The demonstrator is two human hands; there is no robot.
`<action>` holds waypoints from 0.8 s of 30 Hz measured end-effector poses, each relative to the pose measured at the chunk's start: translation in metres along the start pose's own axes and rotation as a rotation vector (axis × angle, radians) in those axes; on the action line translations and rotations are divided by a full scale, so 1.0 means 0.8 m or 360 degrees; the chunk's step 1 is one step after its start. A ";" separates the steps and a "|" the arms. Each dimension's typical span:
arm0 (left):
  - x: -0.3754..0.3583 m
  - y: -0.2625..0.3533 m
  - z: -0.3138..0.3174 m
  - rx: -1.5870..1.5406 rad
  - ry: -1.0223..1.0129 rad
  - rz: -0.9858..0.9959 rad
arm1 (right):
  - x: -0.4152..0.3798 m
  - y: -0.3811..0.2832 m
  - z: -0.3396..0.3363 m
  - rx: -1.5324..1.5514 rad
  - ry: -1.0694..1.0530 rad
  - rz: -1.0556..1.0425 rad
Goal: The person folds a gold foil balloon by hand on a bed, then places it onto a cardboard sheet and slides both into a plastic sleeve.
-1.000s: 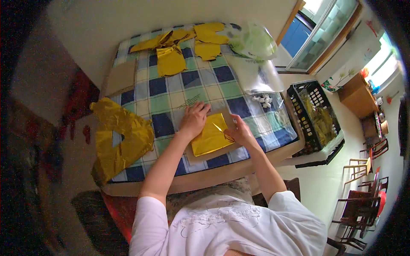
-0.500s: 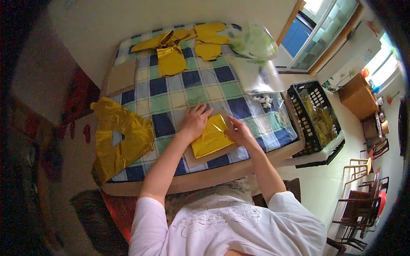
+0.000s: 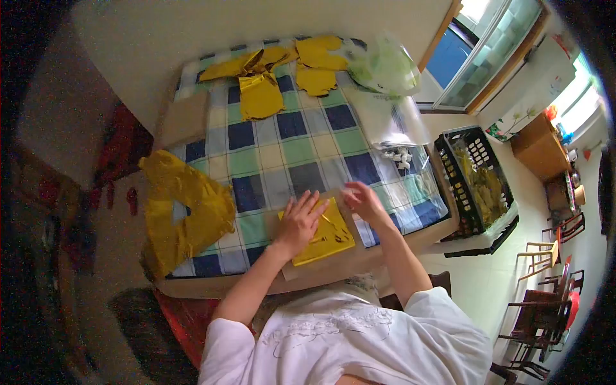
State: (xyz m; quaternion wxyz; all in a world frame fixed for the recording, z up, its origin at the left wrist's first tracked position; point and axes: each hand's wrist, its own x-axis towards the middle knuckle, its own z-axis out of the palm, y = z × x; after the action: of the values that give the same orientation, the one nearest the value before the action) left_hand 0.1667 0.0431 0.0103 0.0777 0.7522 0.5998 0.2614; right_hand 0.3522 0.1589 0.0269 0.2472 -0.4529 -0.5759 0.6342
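Observation:
A folded gold foil piece (image 3: pixel 326 245) lies on a flat sheet of brown cardboard (image 3: pixel 366 256) at the bed's near edge. Across the foil's upper left part rests my left hand (image 3: pixel 301 221), fingers stretched out flat. My right hand (image 3: pixel 364 204) is at the cardboard's upper right side, its fingers bent and drawn together. What they pinch, if anything, is too small to make out. To the left, a larger crumpled gold foil piece (image 3: pixel 212 208) with a hole hangs partly over the bed's edge.
More gold foil pieces (image 3: pixel 262 99) lie at the far side of the checked bedspread (image 3: pixel 301 151). Another cardboard sheet (image 3: pixel 183 122) is at the left. Clear plastic bags (image 3: pixel 391 122) are at the right, and a black crate (image 3: pixel 459 183) with gold foil stands beside the bed.
The folded foil and cardboard have come nearer to my body. My left hand has moved down with them and now lies over the foil. My right fingers have drawn together.

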 end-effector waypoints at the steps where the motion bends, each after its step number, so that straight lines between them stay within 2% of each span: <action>1: -0.003 0.006 -0.005 -0.0035 -0.0010 -0.0013 | 0.004 0.019 0.001 0.0194 0.0007 0.0063; 3: -0.010 0.013 -0.014 -0.0093 -0.0015 -0.0010 | 0.019 0.073 0.003 0.0569 0.0010 0.0191; 4: -0.014 0.016 -0.019 -0.0125 -0.0016 -0.0015 | -0.006 0.026 0.012 -0.0111 -0.0142 0.0032; 7: -0.036 0.017 -0.053 -0.0406 0.0159 -0.0199 | -0.025 0.006 0.013 0.0280 -0.0206 0.0284; 10: -0.073 -0.010 -0.067 -0.0915 0.0809 -0.0922 | -0.030 0.014 0.009 0.0470 -0.0209 0.0371; 13: -0.106 -0.037 -0.065 -0.1782 0.0816 -0.1376 | -0.042 0.010 0.019 0.0475 -0.0203 0.0456; 16: -0.131 -0.019 -0.072 -0.2067 0.0575 -0.1650 | -0.065 -0.003 0.025 0.0305 -0.0270 0.0395; 19: -0.148 -0.003 -0.063 -0.2247 0.0587 -0.1842 | -0.085 0.020 0.018 0.0547 -0.0058 0.0565; 24: -0.165 0.012 -0.052 -0.2214 0.0515 -0.1786 | -0.109 0.036 0.004 0.0302 -0.0057 0.0540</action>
State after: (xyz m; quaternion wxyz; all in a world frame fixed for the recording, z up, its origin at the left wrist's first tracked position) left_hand 0.1356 -0.0919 0.0105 0.5450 0.0869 0.5885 0.5908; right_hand 0.3958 0.0780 0.0243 0.1682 -0.5068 -0.4331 0.7262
